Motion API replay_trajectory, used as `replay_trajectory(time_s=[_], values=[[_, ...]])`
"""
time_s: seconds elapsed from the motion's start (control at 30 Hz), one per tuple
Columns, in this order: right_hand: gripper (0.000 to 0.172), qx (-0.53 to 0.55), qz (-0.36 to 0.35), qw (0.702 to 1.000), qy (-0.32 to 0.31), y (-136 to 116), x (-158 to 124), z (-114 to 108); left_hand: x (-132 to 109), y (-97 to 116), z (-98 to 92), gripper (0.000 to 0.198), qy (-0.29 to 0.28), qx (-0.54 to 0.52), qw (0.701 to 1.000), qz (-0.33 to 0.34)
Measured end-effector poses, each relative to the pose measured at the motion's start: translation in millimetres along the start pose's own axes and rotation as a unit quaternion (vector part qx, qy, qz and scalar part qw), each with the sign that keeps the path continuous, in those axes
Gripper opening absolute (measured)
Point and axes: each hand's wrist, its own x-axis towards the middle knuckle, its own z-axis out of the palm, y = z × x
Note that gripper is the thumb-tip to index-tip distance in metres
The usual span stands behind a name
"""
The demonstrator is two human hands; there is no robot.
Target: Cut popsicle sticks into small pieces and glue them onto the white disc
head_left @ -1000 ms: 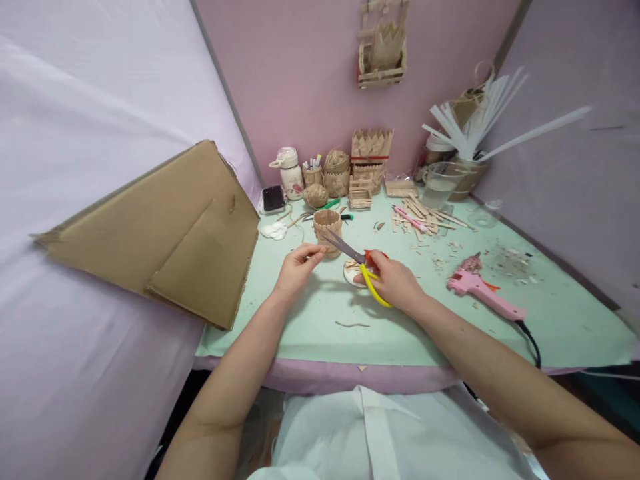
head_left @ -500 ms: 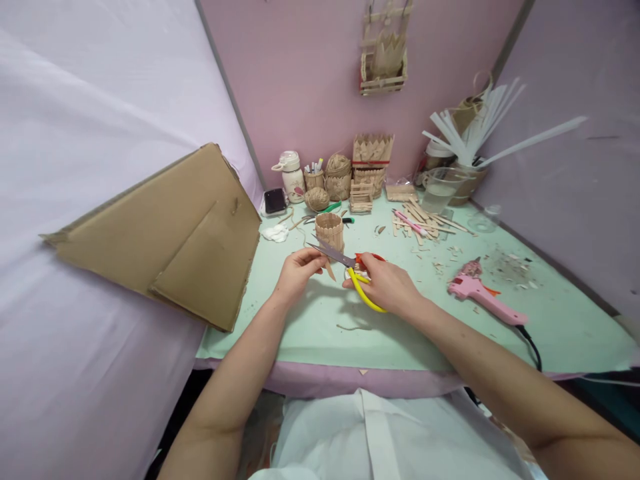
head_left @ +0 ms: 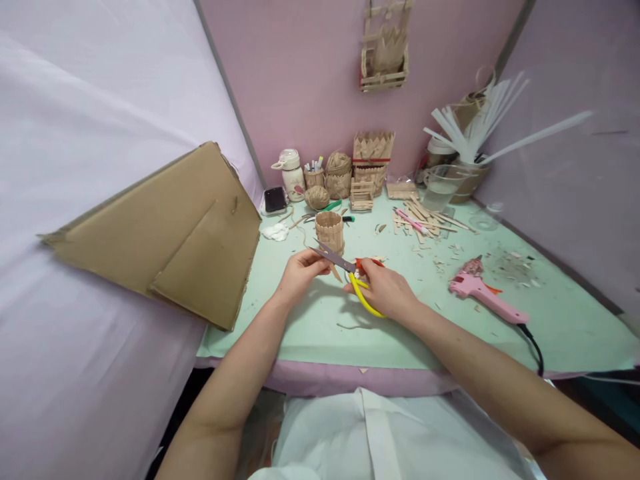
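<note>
My right hand (head_left: pixel 387 290) is closed around the handles of a pair of scissors (head_left: pixel 336 257), one handle yellow and one orange-red. The blades point to the left and sit slightly apart above my left fingertips. Between thumb and fingers, my left hand (head_left: pixel 303 275) pinches a small flat wooden stick piece (head_left: pixel 335 273), whose free end slants down to the right. Just beyond the blades stands a round cup made of wooden sticks (head_left: pixel 329 229). Behind the scissors lies a small pile of pale pieces, partly covered by my right hand.
A pink glue gun (head_left: pixel 487 297) with a black cord lies at the right. Loose wooden sticks (head_left: pixel 425 220) and a pink pen lie farther back. A large cardboard sheet (head_left: pixel 165 240) leans at the left. Twine balls (head_left: pixel 317 197) and a bottle (head_left: pixel 293 177) line the back.
The blades have closed somewhat and the red handle has come nearer the yellow one. Both hands stay in nearly the same place, with the stick piece still pinched.
</note>
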Motion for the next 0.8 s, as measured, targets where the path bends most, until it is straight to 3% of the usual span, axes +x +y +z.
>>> replay_trajectory(time_s=[0.27, 0.8], values=[[0.037, -0.004, -0.003, 1.0, -0.004, 2.2, -1.6, 2.7, -2.3, 1.9, 1.4, 0.017, -0.009, 0.017, 1.0, 0.001], [0.021, -0.009, -0.012, 1.0, -0.014, 6.9, -1.5, 3.7, -2.5, 2.2, 0.9, 0.019, -0.028, -0.018, 0.999, -0.026]])
